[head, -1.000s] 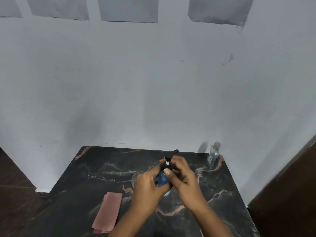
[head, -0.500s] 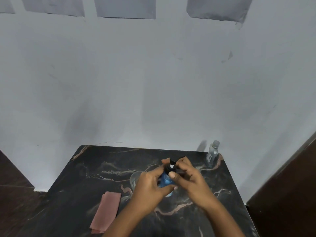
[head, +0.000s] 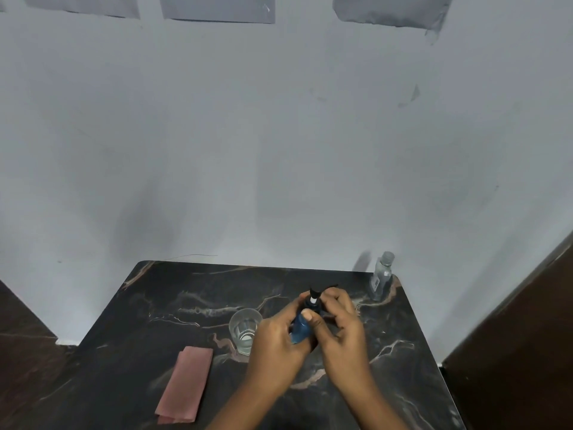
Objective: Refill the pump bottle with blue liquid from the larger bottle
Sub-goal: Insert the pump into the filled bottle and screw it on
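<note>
A small pump bottle with blue liquid stands on the dark marble table, near its middle. My left hand wraps around the bottle's body from the left. My right hand grips the black pump head at the bottle's neck, its nozzle pointing to the right. Most of the bottle is hidden by my fingers. A clear plastic bottle with a grey cap stands at the table's far right corner; its content looks clear.
A clear glass with a little water stands just left of my left hand. A folded pink cloth lies at the front left. A grey wall rises behind the table; a dark panel stands at the right.
My right hand's fingers have shifted around the pump head, and the nozzle now points further right. The glass, hidden behind my left hand before, now shows. The view has tilted slightly.
</note>
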Available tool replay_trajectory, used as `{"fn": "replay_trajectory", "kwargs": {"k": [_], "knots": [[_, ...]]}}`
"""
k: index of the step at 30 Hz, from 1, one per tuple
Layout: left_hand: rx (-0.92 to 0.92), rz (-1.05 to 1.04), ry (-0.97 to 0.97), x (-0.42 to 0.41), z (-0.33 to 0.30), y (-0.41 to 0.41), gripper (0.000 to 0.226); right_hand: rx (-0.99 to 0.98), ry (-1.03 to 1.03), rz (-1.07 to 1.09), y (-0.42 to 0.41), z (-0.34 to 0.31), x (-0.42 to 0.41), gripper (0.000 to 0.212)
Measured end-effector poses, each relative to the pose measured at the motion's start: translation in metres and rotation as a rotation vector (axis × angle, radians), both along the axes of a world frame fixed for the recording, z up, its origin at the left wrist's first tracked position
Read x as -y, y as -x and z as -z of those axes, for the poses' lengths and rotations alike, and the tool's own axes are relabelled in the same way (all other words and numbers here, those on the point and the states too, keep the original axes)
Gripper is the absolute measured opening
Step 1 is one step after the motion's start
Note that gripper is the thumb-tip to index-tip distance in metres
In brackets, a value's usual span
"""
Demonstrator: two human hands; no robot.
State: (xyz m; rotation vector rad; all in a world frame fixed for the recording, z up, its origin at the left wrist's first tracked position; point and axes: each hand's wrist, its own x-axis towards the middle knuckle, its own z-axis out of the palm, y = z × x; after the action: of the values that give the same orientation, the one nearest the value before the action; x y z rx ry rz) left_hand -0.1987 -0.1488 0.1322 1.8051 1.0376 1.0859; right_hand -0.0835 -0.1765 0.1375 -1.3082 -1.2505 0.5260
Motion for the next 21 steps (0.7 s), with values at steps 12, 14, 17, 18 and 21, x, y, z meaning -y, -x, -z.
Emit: {"fn": "replay_trajectory", "kwargs": {"k": [12, 14, 17, 18, 21], "knots": [[0.074, 0.101, 0.112, 0.001, 0.028, -0.008, 0.045, -0.111, 0.064, 0.007, -0.009, 0.019, 0.009, 0.029], [0.048, 0.217, 0.174, -0.006, 0.027, -0.002, 0.049, -0.046, 0.132, -0.208, -0.027, 0.012, 0.011, 0.033], [0.002, 0.391, 0.209, -0.013, 0.027, 0.005, 0.063, 0.035, 0.170, -0.397, -0.045, 0.004, 0.013, 0.033], [-0.002, 0.409, 0.211, -0.015, 0.026, 0.005, 0.065, 0.044, 0.154, -0.381, -0.046, 0.004, 0.013, 0.032], [0.025, 0.347, 0.183, -0.016, 0.028, -0.001, 0.056, 0.085, 0.060, -0.212, -0.036, 0.009, 0.012, 0.025]]}}
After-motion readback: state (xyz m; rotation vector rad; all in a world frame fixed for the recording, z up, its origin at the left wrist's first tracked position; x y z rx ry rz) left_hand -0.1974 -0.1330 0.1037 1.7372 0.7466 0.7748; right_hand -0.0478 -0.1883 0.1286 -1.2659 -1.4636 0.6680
